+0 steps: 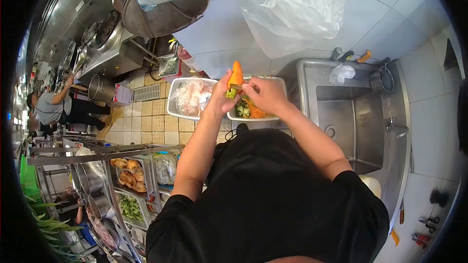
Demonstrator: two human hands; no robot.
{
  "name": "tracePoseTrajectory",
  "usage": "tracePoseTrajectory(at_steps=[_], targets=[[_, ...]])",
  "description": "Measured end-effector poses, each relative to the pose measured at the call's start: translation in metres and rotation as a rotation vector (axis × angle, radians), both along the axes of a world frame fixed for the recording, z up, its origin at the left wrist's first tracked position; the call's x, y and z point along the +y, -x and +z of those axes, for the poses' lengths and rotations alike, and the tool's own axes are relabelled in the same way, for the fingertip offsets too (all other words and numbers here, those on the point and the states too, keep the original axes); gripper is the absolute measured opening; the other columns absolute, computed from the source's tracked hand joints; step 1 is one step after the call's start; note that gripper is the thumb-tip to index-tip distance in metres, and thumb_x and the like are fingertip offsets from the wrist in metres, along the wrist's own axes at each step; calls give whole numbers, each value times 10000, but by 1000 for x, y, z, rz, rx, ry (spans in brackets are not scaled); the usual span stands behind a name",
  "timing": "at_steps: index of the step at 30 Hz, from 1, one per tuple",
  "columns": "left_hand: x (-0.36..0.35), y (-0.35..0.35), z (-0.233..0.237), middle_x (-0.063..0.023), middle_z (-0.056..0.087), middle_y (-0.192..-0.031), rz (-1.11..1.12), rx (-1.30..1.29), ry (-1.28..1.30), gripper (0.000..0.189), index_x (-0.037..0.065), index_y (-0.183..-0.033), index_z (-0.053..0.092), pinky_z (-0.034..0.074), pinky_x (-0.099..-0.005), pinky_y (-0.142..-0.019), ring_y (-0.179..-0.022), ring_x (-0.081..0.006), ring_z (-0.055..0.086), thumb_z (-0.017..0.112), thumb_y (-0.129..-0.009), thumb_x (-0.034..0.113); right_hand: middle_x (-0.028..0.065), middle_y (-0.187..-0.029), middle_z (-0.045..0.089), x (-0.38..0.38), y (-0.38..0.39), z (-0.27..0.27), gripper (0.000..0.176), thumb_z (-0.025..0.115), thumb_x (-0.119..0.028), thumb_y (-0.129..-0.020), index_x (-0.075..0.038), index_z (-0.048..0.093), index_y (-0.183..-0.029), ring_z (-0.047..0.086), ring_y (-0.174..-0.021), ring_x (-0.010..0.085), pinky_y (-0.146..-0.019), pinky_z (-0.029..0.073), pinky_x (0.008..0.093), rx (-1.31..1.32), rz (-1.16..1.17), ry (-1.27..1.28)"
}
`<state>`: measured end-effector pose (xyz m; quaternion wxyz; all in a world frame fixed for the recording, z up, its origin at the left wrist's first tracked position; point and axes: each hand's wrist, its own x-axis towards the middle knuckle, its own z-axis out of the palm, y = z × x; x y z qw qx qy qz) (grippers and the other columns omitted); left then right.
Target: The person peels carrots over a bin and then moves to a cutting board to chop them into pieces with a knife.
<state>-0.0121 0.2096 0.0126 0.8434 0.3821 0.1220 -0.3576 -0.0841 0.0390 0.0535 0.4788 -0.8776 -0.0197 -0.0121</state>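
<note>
Orange carrot [236, 74], judged stiff, light and slick where peeled, stands just above the tray [282, 84]; your left hand [219, 100] grasps its lower end, your right hand [265, 95] is clenched beside it; keep hold at that end.

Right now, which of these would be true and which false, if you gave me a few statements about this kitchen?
1. The left hand holds a carrot. True.
2. The hands work over the sink. False: they are over a tray of peelings and greens, beside the sink.
3. The right hand lies flat on the counter. False: it is curled, up at the carrot's lower end.
4. A second tray next to the first holds pinkish food under plastic. True.
5. Nobody else is in view. False: a person in grey stands at the far left.
</note>
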Motion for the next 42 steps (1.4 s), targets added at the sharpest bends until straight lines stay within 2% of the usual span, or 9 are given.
tracePoseTrajectory(at_steps=[2,4,7,10,11,14,25,34,42], targets=[[-7,4,4,-51,652,-916,28,-10,-45,385,115,-1095,603,490,-355,-772,-875,-192,620,473,-1015,469,112,-703,658,0,0,0,328,605,-392,-933,-80,656,-847,646,-648,272,-614,477,378,-100,8,117],[-9,2,3,-64,656,-940,-47,-8,-55,476,106,-1334,562,501,-296,-768,-865,-165,623,437,-1032,452,116,-707,661,-5,-3,10,332,603,-401,-931,-84,657,-849,651,-659,283,-617,480,389,-67,22,161],[-5,3,8,-58,637,-862,-148,-110,53,397,103,-1040,615,492,-332,-679,-775,-176,616,486,-1008,477,118,-715,666,-10,-2,25,359,598,-416,-927,-75,648,-829,655,-676,304,-620,483,409,-49,70,168],[6,3,13,-82,627,-808,-291,-219,51,426,79,-1074,596,476,-288,-569,-660,-173,602,480,-1009,484,134,-768,682,-20,-13,25,381,581,-443,-924,-76,661,-860,659,-740,346,-661,489,451,73,57,148],[7,7,14,-121,604,-764,-244,-163,-7,470,66,-1238,540,455,-273,-534,-595,-182,571,441,-1028,475,151,-819,696,-29,-23,22,391,566,-465,-924,-92,684,-914,664,-798,377,-702,495,484,215,10,163],[22,6,4,-142,606,-763,-311,-277,-37,449,66,-1165,543,454,-279,-520,-574,-183,559,452,-1023,483,163,-840,690,-65,-60,-32,414,559,-469,-931,-74,681,-917,658,-823,381,-719,494,474,85,-168,288],[-7,0,21,-100,652,-811,-70,-162,-302,509,25,-1112,609,534,-299,-607,-672,-199,647,395,-1041,481,160,-734,651,-19,-19,12,439,536,-466,-952,-56,681,-893,634,-716,355,-661,477,433,96,-50,37],[5,0,11,-95,619,-743,-385,-364,-193,501,50,-1215,552,464,-272,-533,-593,-165,590,372,-1045,486,160,-751,667,-64,-49,-8,422,541,-457,-936,-65,691,-886,648,-734,367,-675,490,458,14,-171,99],[1,-4,27,-69,643,-862,-371,-524,-358,500,3,-1227,578,490,-272,-567,-674,-135,602,397,-1056,437,179,-755,637,-59,-38,0,444,528,-456,-940,-38,666,-882,616,-729,360,-680,471,432,47,-181,15]])
